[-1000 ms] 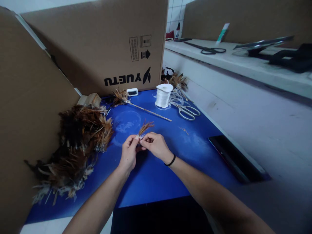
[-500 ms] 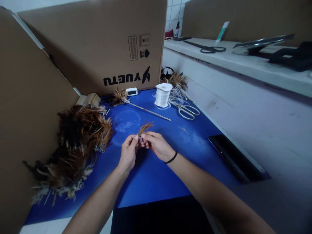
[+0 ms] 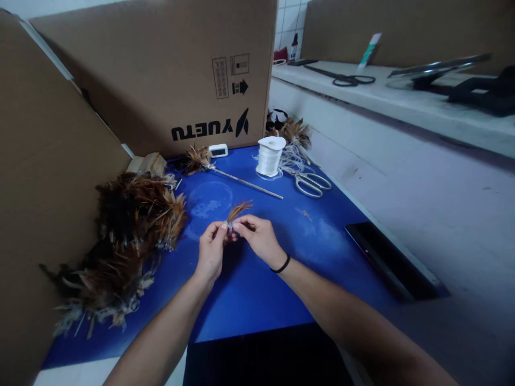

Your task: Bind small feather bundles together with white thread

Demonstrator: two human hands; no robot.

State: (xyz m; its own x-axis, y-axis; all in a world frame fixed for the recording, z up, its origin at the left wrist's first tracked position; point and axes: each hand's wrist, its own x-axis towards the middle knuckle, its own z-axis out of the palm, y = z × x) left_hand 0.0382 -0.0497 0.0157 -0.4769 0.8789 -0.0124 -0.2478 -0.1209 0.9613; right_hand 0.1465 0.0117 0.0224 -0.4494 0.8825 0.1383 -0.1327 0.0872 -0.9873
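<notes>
Over the blue mat, my left hand and my right hand meet at the fingertips. Both pinch the base of a small bunch of brown feathers, whose tips fan up and to the right. A black band circles my right wrist. A heap of brown and black feathers lies to the left of my hands. Beyond them a thin stick with a feather tuft, a white spool of thread and a pair of scissors rest on the mat.
Cardboard boxes wall in the left and back. A dark tablet lies at the mat's right edge. A small white device sits by the back box. More feathers are behind the spool. A raised white ledge holds black scissors.
My hands stay pinched on the feather bunch, with only slight shifts of the fingers at its base. Nothing else on the mat has moved.
</notes>
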